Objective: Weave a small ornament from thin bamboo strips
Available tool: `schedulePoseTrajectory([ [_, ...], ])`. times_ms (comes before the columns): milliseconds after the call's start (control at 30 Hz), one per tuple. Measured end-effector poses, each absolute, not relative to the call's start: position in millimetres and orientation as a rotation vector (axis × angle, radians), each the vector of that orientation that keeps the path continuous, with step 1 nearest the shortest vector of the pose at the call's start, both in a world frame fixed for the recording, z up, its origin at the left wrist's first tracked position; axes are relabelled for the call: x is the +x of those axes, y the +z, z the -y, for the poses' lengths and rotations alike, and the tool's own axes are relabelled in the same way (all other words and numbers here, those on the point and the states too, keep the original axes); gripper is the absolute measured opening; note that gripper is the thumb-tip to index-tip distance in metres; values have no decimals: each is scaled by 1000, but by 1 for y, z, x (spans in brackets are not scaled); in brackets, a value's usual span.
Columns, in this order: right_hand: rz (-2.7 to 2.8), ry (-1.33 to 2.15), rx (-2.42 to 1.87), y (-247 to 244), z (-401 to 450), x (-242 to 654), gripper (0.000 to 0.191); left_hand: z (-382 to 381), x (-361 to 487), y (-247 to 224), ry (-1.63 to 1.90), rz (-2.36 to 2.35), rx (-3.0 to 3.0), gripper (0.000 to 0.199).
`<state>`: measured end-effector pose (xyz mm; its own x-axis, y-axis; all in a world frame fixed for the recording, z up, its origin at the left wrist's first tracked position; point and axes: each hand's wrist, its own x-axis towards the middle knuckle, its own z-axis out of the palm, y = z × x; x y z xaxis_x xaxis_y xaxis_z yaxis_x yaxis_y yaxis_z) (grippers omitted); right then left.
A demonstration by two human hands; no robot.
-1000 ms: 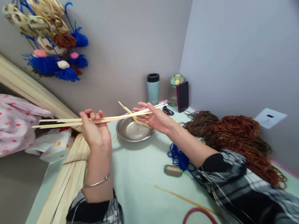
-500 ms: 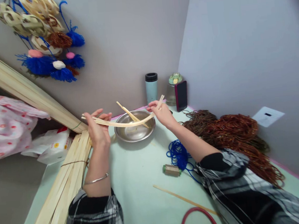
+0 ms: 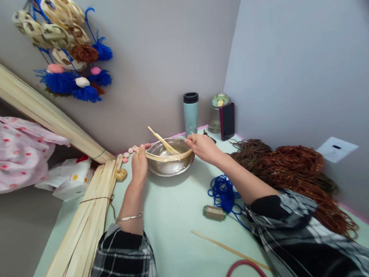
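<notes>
A bundle of thin, pale bamboo-like strips [image 3: 168, 158] bows downward between my two hands, across the near side of a metal bowl [image 3: 168, 170]. My left hand [image 3: 139, 163] is closed on the strips' left end, just left of the bowl. At the bowl's right rim, my right hand [image 3: 203, 147] pinches the other end. Another narrow bundle of strips [image 3: 160, 138] leans in the bowl, its upper end sticking out past the far rim. Whether the held strips touch the bowl cannot be made out.
Wide flat strips [image 3: 78, 227], tied together, lie along the left. Blue cord [image 3: 223, 193], a thread spool [image 3: 214, 213], a loose strip [image 3: 227, 247] and red-handled scissors [image 3: 245, 265] lie nearer me. Brown yarn [image 3: 298, 166], a tumbler [image 3: 191, 114] and a phone [image 3: 227, 121] stand or lie right and behind.
Both hands have come closer together and lower, bringing the strips down to the bowl. My left hand's fingers, spread before, are now closed. The view has shifted slightly.
</notes>
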<state>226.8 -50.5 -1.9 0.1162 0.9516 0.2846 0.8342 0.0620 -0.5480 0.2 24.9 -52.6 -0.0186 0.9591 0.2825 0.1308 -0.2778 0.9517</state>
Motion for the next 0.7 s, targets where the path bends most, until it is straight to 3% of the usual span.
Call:
schedulePoseTrajectory([
  [133, 1353, 767, -1473, 17, 53, 238, 30, -39, -11, -48, 1542, -967, 1002, 25],
  [300, 1137, 841, -1110, 58, 72, 249, 39, -38, -29, -25, 1503, -933, 770, 23],
  [433, 1094, 677, -1002, 83, 97, 242, 44, -16, -40, -9, 1435, -951, 638, 30],
  [533, 1163, 444, -975, 76, 118, 224, 45, 12, -45, -2, 1484, -972, 528, 24],
  [700, 1948, 105, -950, 31, 148, 191, 42, 75, -50, 7, 1493, -905, 530, 12],
])
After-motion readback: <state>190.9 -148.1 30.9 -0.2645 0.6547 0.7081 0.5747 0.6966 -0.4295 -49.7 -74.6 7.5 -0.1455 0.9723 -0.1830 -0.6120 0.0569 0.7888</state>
